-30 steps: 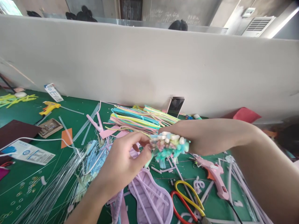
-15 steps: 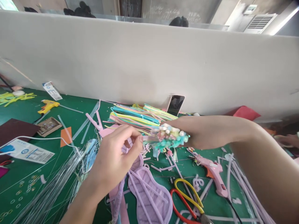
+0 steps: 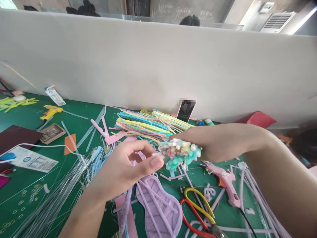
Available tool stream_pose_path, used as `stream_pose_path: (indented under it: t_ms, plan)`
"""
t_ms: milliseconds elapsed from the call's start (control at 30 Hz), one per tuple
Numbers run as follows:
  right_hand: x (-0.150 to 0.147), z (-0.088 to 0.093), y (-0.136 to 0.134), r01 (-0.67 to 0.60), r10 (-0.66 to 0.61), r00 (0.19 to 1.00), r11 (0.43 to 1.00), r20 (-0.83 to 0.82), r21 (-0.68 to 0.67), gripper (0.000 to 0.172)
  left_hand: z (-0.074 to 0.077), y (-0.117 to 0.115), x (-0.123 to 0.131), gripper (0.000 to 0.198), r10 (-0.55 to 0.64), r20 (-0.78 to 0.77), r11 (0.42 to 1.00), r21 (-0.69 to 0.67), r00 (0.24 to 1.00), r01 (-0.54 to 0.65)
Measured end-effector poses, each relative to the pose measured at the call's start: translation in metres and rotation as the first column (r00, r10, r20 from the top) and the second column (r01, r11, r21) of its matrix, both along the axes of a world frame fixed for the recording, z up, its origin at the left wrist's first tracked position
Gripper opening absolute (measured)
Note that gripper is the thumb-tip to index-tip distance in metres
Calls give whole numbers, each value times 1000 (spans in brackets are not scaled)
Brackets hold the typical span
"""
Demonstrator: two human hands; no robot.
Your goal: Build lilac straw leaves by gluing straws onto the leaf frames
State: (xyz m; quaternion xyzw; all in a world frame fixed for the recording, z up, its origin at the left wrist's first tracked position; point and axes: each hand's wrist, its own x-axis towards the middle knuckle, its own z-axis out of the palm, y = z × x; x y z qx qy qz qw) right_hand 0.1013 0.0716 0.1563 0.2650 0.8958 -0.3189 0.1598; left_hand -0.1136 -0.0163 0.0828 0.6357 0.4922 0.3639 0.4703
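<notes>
My right hand (image 3: 200, 140) reaches in from the right with its back toward me, its fingers hidden behind a bunch of pipe cleaners (image 3: 182, 153). White, pink, yellow and turquoise fuzzy ends of the bunch face me. At the bunch's left side, my left hand (image 3: 133, 162) pinches a pale pink strip (image 3: 158, 154) between thumb and finger. Whether the strip is joined to the bunch I cannot tell. Below both hands lies a lilac sole-shaped piece of pipe cleaners (image 3: 160, 208) with strips crossing it.
Behind the hands lie loose pipe cleaners (image 3: 141, 124) and a leaning phone (image 3: 186, 110). Scissors (image 3: 198, 211) and a pink glue gun (image 3: 226, 181) lie at right. Thin wires (image 3: 54, 195) and a yellow glue gun (image 3: 51, 112) are at left. A white partition (image 3: 148, 62) stands behind.
My left hand has moved right, its thumb and finger now close against the bunch. The bunch has shifted slightly down and right; less of the pale strip shows.
</notes>
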Motion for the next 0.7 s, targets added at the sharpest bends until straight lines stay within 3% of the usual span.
stream_pose_path:
  t_ms: [267,467,700]
  plan:
    - [-4,3,-3,24,-19,998,997,65,-79,59,-8,5,1,25,-76,73,992,-91,994,83]
    - [-6,2,-3,22,-17,995,999,99,-49,60,-9,6,3,23,-28,13,992,-123,1000,29]
    - [-3,3,-3,-29,32,996,999,87,-31,63,-13,11,4,22,-82,143,974,-201,986,110]
